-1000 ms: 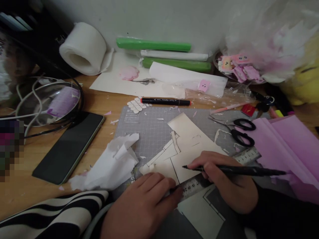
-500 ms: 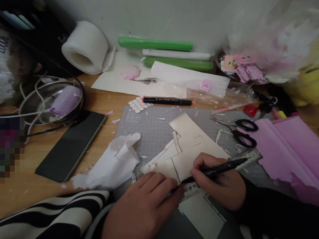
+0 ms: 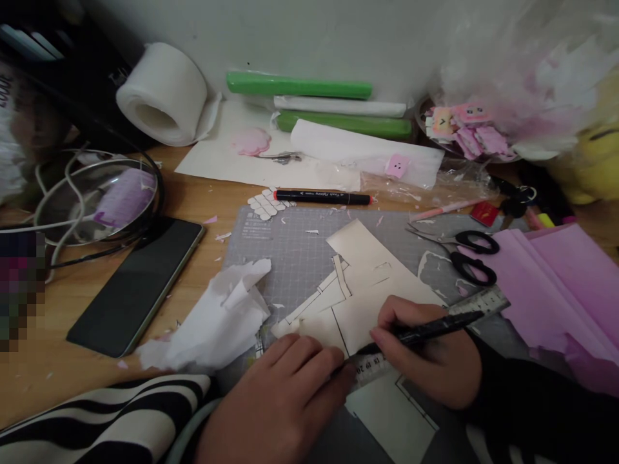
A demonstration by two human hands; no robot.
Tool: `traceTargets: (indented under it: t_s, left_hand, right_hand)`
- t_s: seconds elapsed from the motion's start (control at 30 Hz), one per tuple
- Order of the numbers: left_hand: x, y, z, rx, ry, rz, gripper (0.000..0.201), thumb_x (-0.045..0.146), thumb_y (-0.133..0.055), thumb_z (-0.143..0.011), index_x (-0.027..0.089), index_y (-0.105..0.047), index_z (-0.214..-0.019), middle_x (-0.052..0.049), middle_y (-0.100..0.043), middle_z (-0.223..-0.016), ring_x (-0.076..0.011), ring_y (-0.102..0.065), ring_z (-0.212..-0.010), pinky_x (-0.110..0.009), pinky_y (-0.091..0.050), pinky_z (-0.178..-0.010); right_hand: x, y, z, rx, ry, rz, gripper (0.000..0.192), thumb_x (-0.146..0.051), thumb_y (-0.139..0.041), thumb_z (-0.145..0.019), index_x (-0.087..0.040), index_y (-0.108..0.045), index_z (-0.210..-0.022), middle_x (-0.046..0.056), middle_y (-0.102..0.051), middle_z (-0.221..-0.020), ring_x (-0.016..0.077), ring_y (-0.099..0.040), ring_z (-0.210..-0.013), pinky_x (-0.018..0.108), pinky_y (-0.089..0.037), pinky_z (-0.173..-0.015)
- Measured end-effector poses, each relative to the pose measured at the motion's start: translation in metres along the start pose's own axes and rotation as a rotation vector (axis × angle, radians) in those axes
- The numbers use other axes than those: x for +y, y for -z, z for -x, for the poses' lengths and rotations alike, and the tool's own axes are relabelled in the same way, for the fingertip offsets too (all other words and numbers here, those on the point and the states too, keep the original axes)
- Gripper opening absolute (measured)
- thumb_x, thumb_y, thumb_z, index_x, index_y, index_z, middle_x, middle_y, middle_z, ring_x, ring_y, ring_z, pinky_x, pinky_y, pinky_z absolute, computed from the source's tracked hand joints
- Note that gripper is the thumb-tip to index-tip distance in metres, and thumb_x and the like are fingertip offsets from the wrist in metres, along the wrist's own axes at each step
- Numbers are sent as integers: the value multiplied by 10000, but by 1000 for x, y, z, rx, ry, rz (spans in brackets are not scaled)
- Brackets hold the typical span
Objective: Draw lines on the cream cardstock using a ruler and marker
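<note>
My right hand (image 3: 430, 357) grips a black pen (image 3: 438, 327), its tip down against the edge of a metal ruler (image 3: 370, 367) near the front of the grey cutting mat (image 3: 285, 241). My left hand (image 3: 280, 399) lies flat on the ruler's left end and on the cream paper (image 3: 367, 283), which carries drawn black lines. The far end of the ruler (image 3: 483, 299) shows beyond my right hand.
Black scissors (image 3: 464, 254) lie right of the paper, beside pink tissue sheets (image 3: 565, 290). A crumpled white paper (image 3: 217, 316) and a phone (image 3: 138, 283) lie to the left. A black marker (image 3: 322, 196), green rolls (image 3: 300, 85) and a white tape roll (image 3: 162, 93) sit behind.
My right hand swung the pen from lying nearly flat over the paper to tip down at the ruler's edge. My left hand has stayed on the ruler.
</note>
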State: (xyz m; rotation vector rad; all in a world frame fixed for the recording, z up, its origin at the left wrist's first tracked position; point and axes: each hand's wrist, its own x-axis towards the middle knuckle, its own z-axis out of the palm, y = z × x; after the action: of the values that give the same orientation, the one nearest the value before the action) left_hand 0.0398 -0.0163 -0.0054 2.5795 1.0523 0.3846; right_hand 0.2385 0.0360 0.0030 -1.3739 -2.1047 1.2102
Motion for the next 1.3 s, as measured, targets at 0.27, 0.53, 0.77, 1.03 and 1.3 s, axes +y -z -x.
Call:
traceTargets:
  t_s: [0.27, 0.53, 0.77, 1.03, 1.3]
  left_hand:
    - [1, 0, 0, -14, 8, 18, 214, 229, -462, -900, 167, -572, -1072, -14, -621, -963, -185, -509, -791, -326, -416, -692]
    - [0, -2, 0, 12, 12, 27, 200, 218, -479, -893, 173, -576, -1061, -4, -620, -950, -176, -509, -787, -318, -405, -694]
    - [0, -1, -1, 2, 9, 16, 220, 225, -453, -905, 171, -568, -1085, -10, -624, -943, -172, -513, -794, -311, -412, -696]
    - [0, -1, -1, 17, 5, 8, 212, 235, -452, -907, 179, -575, -1070, -5, -621, -917, -159, -521, -793, -296, -420, -698]
    - [0, -1, -1, 32, 12, 11, 202, 229, -437, -911, 179, -587, -1036, -11, -625, -915, -165, -522, -783, -297, -425, -685]
  right_hand:
    - [2, 22, -4, 37, 23, 87, 195, -221, -446, -786, -207, -443, -592, -69, -391, -479, 80, -384, -440, 226, -309, -442]
    - [2, 16, -2, 19, 85, 91, 209, -213, -440, -808, -199, -442, -600, -66, -398, -491, 75, -395, -446, 218, -309, -449]
    - [1, 6, 1, -20, 103, 43, 199, -218, -463, -809, -198, -449, -611, -54, -448, -514, 81, -424, -480, 216, -323, -477]
    - [1, 4, 3, -57, 115, 27, 202, -263, -454, -823, -200, -469, -632, -42, -487, -539, 93, -451, -506, 230, -327, -497]
    - [4, 10, -1, 61, 43, 84, 224, -224, -414, -804, -215, -359, -587, -65, -369, -501, 91, -372, -461, 241, -293, -466]
